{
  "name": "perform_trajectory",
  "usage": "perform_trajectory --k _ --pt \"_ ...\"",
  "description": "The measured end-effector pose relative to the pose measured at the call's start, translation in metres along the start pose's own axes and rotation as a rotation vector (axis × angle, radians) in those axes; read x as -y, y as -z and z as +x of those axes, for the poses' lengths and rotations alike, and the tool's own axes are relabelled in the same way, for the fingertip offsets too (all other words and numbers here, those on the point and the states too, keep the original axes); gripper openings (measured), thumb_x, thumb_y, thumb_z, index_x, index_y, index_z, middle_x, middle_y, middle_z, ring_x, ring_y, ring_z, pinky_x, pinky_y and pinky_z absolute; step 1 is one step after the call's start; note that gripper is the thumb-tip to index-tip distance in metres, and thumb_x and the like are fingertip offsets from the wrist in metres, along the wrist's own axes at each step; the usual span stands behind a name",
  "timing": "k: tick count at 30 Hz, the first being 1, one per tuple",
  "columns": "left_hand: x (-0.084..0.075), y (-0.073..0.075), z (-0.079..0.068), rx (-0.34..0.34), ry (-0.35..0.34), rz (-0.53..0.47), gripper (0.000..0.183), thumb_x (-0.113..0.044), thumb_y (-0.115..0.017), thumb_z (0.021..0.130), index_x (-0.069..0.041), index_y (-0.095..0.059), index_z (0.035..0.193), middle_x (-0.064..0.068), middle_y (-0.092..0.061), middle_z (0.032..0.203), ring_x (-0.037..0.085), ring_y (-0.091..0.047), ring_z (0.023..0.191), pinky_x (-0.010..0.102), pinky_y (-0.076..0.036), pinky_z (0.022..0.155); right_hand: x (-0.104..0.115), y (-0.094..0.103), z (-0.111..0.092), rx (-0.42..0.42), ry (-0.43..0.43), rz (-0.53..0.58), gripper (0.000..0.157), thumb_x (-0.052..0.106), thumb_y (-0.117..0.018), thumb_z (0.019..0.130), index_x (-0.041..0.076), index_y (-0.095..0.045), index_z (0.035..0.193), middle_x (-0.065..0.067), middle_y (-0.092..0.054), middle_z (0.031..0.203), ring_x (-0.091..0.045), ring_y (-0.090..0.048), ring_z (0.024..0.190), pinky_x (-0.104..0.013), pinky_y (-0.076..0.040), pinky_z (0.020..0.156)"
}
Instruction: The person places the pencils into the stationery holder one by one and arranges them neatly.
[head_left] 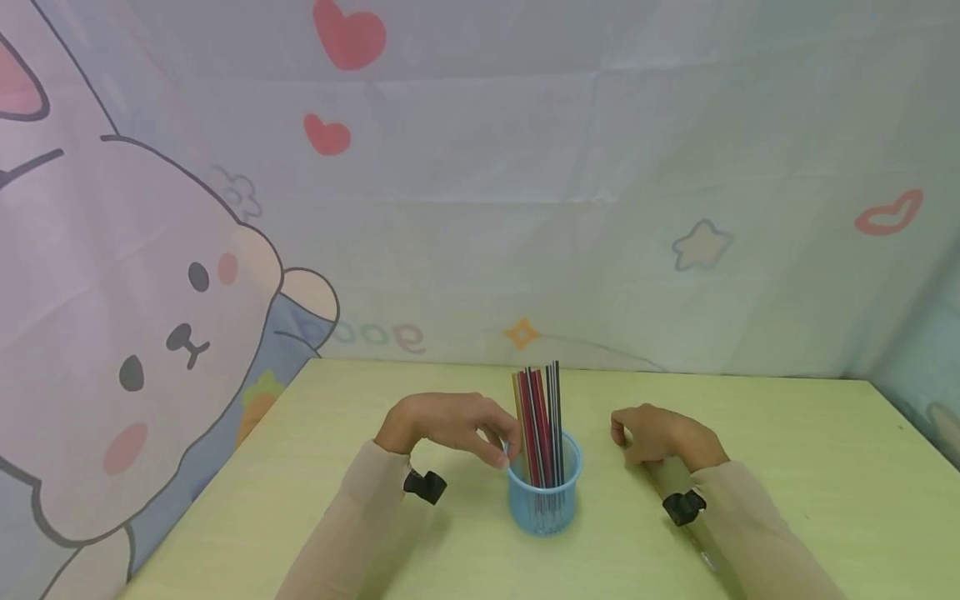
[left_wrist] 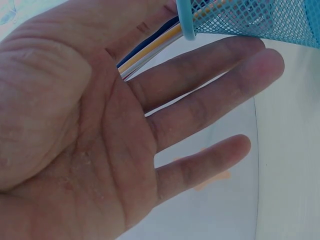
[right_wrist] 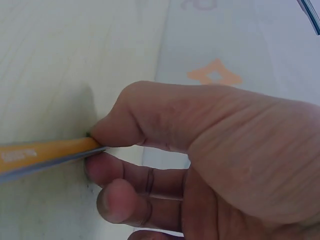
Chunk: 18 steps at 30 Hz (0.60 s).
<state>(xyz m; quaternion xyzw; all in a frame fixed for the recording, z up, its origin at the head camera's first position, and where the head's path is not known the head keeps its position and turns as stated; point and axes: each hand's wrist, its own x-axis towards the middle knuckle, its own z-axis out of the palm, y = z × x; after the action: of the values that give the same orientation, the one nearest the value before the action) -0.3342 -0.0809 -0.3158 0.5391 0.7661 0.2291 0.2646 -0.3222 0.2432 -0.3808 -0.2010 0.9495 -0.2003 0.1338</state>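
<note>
A light-blue mesh pencil cup [head_left: 543,508] stands upright on the table, with several pencils [head_left: 537,425] in red, black, yellow and striped colours leaning in it. At its left rim, my left hand [head_left: 457,425] holds the edge between thumb and index finger. The other fingers of that hand [left_wrist: 115,125] stretch out below the mesh in the left wrist view. To the right of the cup, my right hand [head_left: 663,437] pinches the end of a yellow and grey pencil [right_wrist: 45,155] between thumb and index finger. That pencil slants back under the right wrist toward the near side.
The pale yellow-green table [head_left: 810,467] ends at a cloth backdrop [head_left: 480,267] printed with a rabbit, hearts and stars. Black wrist cameras [head_left: 425,487] sit on both wrists.
</note>
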Motion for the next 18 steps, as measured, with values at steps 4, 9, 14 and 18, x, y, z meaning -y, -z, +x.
perform_trajectory --k 4,9,14,18 --pt "0.001 -0.001 0.000 -0.005 0.006 0.001 0.007 -0.009 -0.067 0.095 -0.016 -0.066 0.097 0.000 -0.066 0.099 0.006 -0.063 0.101 0.025 -0.051 0.097 0.000 -0.001 0.004 -0.005 0.035 0.014 0.024 -0.002 -0.066 0.080 0.012 -0.056 0.096 0.001 -0.046 0.067 -0.013 -0.040 0.056 -0.027 -0.035 0.056" --pt "0.001 -0.002 0.000 -0.001 0.005 -0.005 0.007 -0.009 -0.067 0.096 -0.016 -0.066 0.097 -0.001 -0.065 0.098 0.007 -0.063 0.101 0.025 -0.051 0.097 0.000 0.006 0.007 0.004 0.137 0.090 0.020 0.001 -0.062 0.085 0.009 -0.055 0.102 0.005 -0.047 0.062 -0.009 -0.037 0.053 -0.024 -0.031 0.051" --pt "0.002 -0.002 0.001 0.003 -0.002 -0.002 0.002 -0.012 -0.066 0.096 -0.014 -0.066 0.097 -0.001 -0.065 0.098 0.007 -0.063 0.101 0.025 -0.051 0.097 0.007 0.022 0.000 -0.061 0.231 0.136 0.020 0.002 -0.059 0.087 0.009 -0.053 0.106 0.000 -0.061 0.071 -0.011 -0.043 0.056 -0.025 -0.036 0.052" --pt "0.001 0.000 0.001 0.004 -0.003 0.005 0.005 -0.014 -0.067 0.096 -0.009 -0.067 0.098 -0.002 -0.065 0.098 0.006 -0.063 0.100 0.024 -0.051 0.097 0.018 0.035 -0.010 -0.186 0.283 0.130 0.021 0.001 -0.058 0.086 0.011 -0.052 0.104 -0.002 -0.063 0.078 -0.016 -0.053 0.063 -0.028 -0.041 0.056"
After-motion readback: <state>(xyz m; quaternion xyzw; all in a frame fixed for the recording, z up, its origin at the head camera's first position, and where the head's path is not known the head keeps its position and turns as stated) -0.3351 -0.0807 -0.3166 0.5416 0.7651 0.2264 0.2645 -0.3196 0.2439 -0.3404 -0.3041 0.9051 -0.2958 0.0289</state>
